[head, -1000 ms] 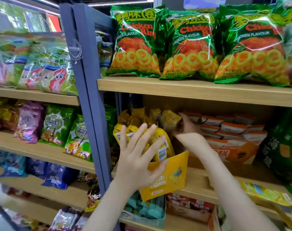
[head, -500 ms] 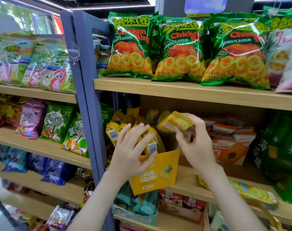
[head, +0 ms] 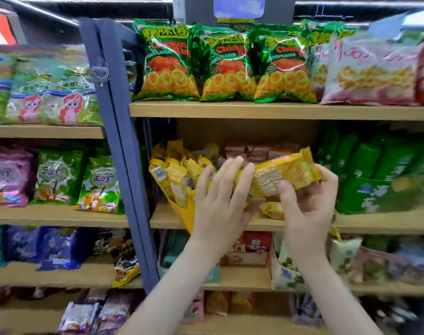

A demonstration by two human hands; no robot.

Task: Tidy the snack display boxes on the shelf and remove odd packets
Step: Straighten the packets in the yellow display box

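The right hand [head: 307, 201] grips a yellow packet [head: 283, 174] in front of the middle shelf [head: 375, 223] — the left hand [head: 220, 199], fingers spread open, touches its nine-o'clock end, above the yellow display box [head: 185, 216].

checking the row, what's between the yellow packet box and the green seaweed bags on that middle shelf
In the head view, a display box of orange-and-white packets, with the hand-held yellow packet in front of it.

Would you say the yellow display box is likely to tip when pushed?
Probably: the yellow display box looks like thin card, already leans over the shelf edge, and its yellow packets splay top-heavy. The left hand seems to steady it.
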